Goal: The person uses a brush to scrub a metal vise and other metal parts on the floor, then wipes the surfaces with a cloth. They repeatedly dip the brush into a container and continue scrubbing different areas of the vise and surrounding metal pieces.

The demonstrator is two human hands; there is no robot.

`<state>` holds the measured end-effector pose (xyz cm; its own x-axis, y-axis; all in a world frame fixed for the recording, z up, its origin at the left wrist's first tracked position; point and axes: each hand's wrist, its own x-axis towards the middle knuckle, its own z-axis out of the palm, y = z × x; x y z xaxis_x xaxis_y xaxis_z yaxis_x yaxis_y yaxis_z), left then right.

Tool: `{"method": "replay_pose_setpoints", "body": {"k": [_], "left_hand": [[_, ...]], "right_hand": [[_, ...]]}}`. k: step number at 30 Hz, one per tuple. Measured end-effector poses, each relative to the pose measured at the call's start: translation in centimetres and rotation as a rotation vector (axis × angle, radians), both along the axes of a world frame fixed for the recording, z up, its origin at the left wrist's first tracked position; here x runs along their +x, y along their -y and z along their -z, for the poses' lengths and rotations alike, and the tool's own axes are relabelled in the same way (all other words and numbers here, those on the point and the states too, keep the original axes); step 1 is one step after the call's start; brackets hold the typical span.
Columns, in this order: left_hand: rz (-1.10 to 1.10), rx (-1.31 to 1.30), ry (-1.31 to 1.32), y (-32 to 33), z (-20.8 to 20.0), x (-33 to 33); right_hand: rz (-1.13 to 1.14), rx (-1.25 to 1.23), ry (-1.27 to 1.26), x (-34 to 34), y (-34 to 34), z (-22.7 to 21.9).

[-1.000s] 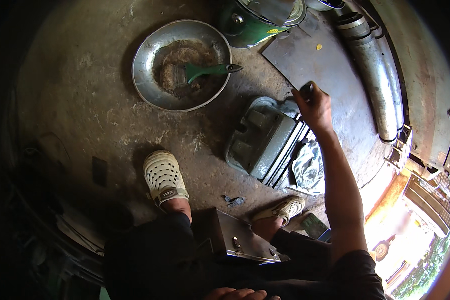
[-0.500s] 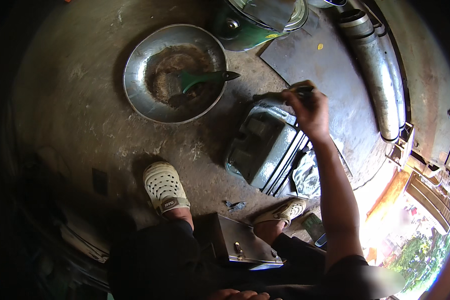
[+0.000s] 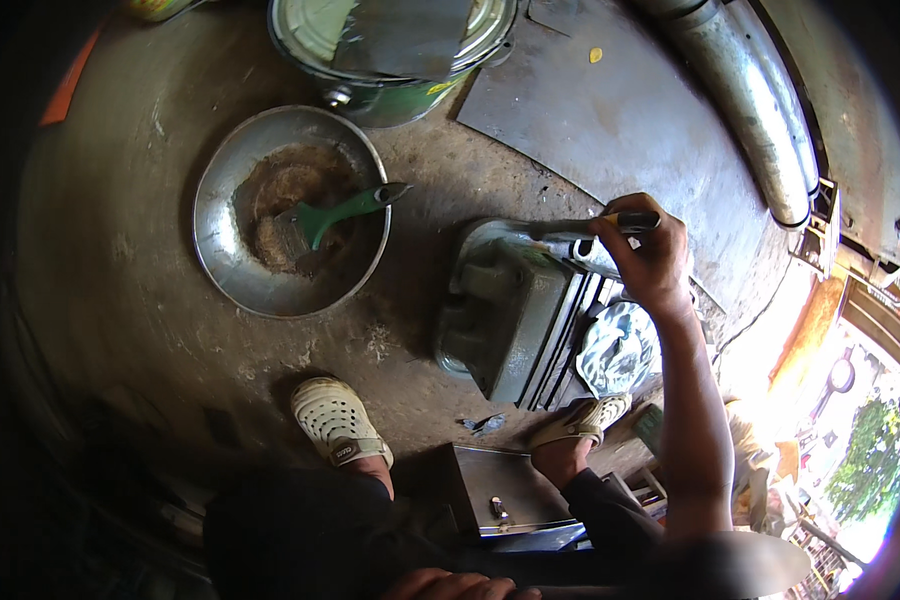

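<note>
At the right, my right hand (image 3: 652, 250) is closed around the dark handle of a paintbrush (image 3: 572, 228). The brush lies along the far edge of a grey metal housing (image 3: 518, 325), which has a hollowed, stepped face and stands on the floor. I cannot make out whether the bristles touch it. Crumpled shiny foil-like material (image 3: 620, 350) sits beside the housing, below my right wrist. At the lower edge, only curled fingers of my left hand (image 3: 460, 584) show, against dark clothing; whatever they hold, if anything, is hidden.
A round metal basin (image 3: 208, 240) with brownish residue holds a green-handled wide brush (image 3: 342, 212). Beyond stands a green bucket (image 3: 395, 103). A flat metal sheet (image 3: 600, 110) and silvery pipes (image 3: 740, 100) lie far right. A dark metal box (image 3: 515, 487) stands between my feet.
The view has shifted, so the basin appears lower and further left. My right hand has brought the brush along the housing's far edge, its handle now lying more level.
</note>
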<state>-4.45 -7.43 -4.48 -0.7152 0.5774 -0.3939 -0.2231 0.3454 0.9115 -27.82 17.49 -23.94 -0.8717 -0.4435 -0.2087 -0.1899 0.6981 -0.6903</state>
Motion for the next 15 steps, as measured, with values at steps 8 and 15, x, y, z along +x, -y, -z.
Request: {"method": "replay_pose_setpoints", "body": {"k": [8,15], "left_hand": [[0.146,0.03,0.02,0.0,1.4,-2.0],[0.16,0.056,-0.009,-0.6,1.9,-2.3]], "right_hand": [[0.199,0.081,0.111,0.0,0.3,2.7],[0.179,-0.054,0.094,0.3,1.1,2.7]]}}
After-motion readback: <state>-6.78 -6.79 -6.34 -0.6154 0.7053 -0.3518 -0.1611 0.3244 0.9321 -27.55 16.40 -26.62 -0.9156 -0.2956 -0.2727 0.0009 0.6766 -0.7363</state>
